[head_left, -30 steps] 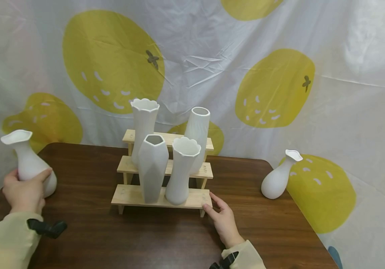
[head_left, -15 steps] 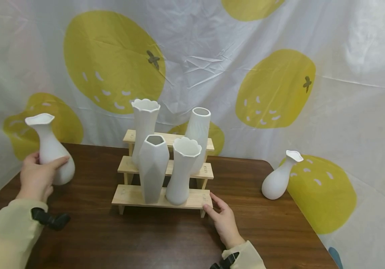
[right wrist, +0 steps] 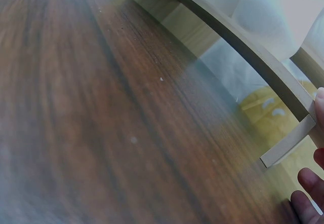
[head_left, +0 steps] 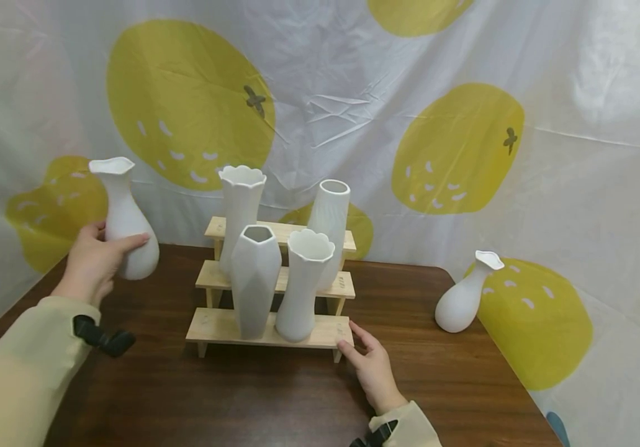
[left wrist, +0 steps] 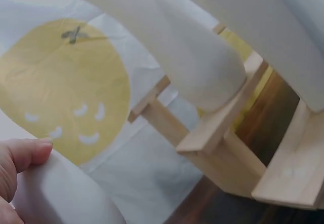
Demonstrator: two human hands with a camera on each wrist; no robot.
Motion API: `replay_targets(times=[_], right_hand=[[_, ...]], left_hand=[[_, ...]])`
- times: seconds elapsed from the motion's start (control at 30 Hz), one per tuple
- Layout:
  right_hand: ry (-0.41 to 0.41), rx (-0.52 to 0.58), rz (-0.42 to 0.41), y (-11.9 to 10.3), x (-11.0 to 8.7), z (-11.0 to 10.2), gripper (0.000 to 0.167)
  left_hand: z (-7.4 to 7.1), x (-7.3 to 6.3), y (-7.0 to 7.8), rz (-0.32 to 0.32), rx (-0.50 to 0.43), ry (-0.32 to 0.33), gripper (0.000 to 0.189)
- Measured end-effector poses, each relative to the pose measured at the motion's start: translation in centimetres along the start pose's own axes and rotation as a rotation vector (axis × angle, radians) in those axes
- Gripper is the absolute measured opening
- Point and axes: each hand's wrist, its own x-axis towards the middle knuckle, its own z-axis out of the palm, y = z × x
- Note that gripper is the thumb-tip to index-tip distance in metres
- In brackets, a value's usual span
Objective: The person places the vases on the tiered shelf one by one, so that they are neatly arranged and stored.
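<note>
My left hand [head_left: 93, 257] grips the round belly of a white vase [head_left: 130, 230] with a narrow neck and flared rim, held up above the table left of a three-tier wooden stand [head_left: 213, 323]. In the left wrist view the thumb [left wrist: 33, 153] lies along this vase's side. At the stand's bottom right corner my right hand [head_left: 374, 366] pinches the end of the lowest shelf. On that shelf stand a faceted vase [head_left: 255, 285] and a scalloped-rim vase [head_left: 303, 292]. Behind them, on the middle shelf, are a taller scalloped vase [head_left: 238, 205] and a round-mouthed vase [head_left: 331, 217].
Another narrow-necked white vase [head_left: 462, 298] stands near the right edge of the dark wooden table [head_left: 409, 298]. A white curtain [head_left: 325, 74] printed with yellow fruit hangs right behind the table.
My left hand has lifted the flared vase off the table's left side and carried it up and rightward, closer to the stand. My right hand stays at the shelf corner.
</note>
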Motion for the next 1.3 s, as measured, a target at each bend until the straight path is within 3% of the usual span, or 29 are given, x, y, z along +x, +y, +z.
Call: replay_targets(times=[0.33, 0.67, 0.87, 1.3], right_hand=[[-0.012, 0.019, 0.014, -0.2, -0.1, -0.1, 0.055], [-0.029, 0.019, -0.009, -3.4, -1.4, -0.1, 0.053], [-0.026, 0.025, -0.004, -3.5, -1.5, 0.0, 0.052], [-0.024, 0.048, 0.013, -2.7, -1.1, -0.2, 0.053]], left_hand=[[2.6, 0.5, 3.8, 0.075, -0.004, -0.086, 0.1], [4.7, 1.0, 6.5, 0.12, 0.005, -0.167, 0.097], [5.9, 1.4, 7.5, 0.137, 0.006, -0.213, 0.095], [8.6, 2.6, 8.6, 0.174, 0.0, -0.25, 0.083]])
